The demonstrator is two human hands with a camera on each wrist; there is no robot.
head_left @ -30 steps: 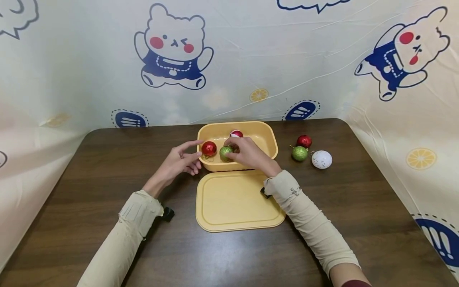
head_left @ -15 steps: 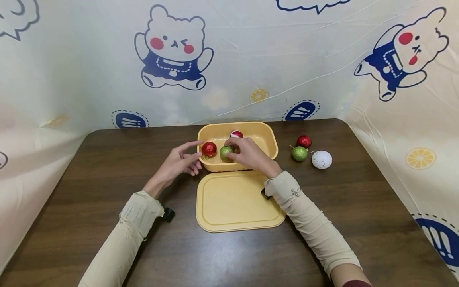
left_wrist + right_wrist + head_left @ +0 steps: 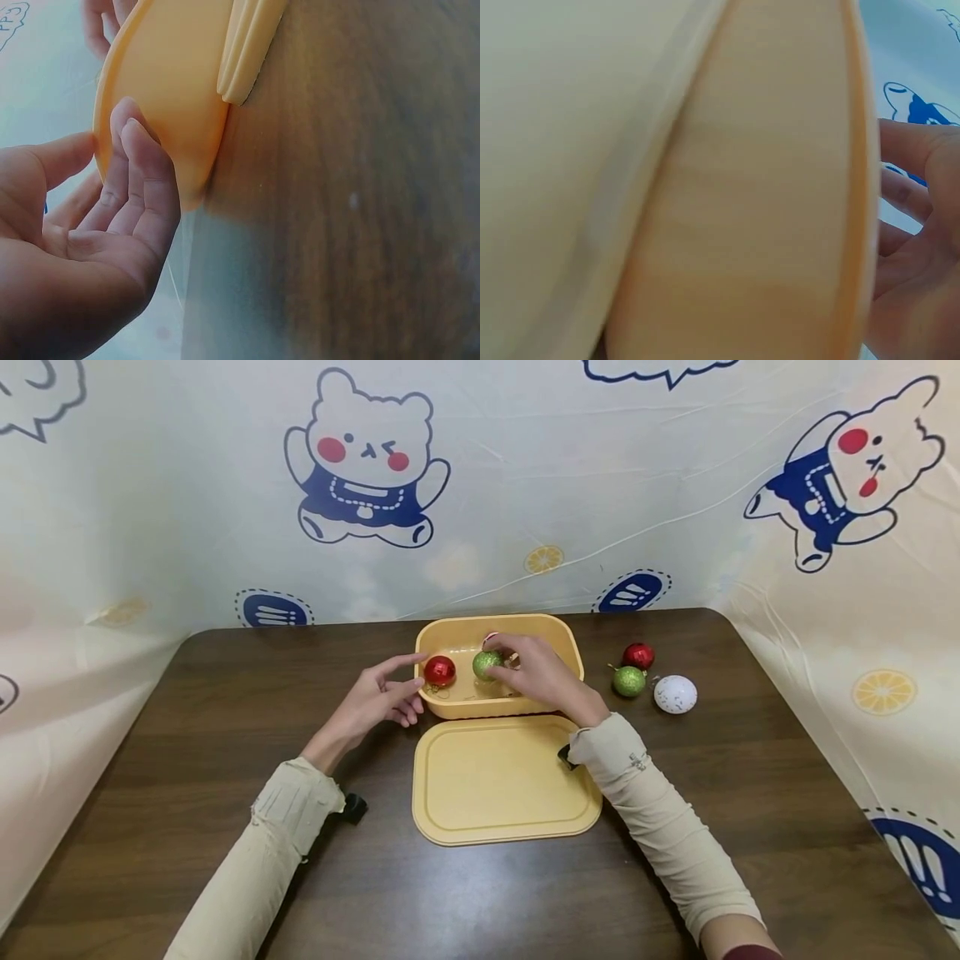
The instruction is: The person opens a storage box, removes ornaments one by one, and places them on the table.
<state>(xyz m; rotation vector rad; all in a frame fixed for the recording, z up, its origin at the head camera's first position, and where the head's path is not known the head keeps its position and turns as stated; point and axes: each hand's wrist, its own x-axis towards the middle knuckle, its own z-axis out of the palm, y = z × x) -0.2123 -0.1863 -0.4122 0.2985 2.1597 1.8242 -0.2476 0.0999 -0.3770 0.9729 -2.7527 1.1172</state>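
Observation:
In the head view, a yellow rectangular box (image 3: pixel 450 711) stands at the back of the table. My right hand (image 3: pixel 546 672) reaches into it and pinches a glittery green Christmas bauble (image 3: pixel 487 666) between thumb and fingers. A shiny red bauble (image 3: pixel 440 672) lies at the box's left end. Behind my right fingers, a red-and-white bauble is almost wholly hidden. My left hand (image 3: pixel 369 697) rests at the box's left end with loosely bent fingers. In the left wrist view its thumb tip touches the rim and its fingers (image 3: pixel 155 187) lie along the outer wall.
A flat yellow lid (image 3: pixel 502 781) lies just in front of the box. To the box's right sit a red bauble (image 3: pixel 638 656), a green bauble (image 3: pixel 628 682) and a speckled white bauble (image 3: pixel 675 694). A printed cloth (image 3: pixel 495 460) hangs behind the table.
My right hand has shifted slightly right and back inside the box, carrying the green bauble away from the red one and covering the red-and-white one. My left hand stays in place.

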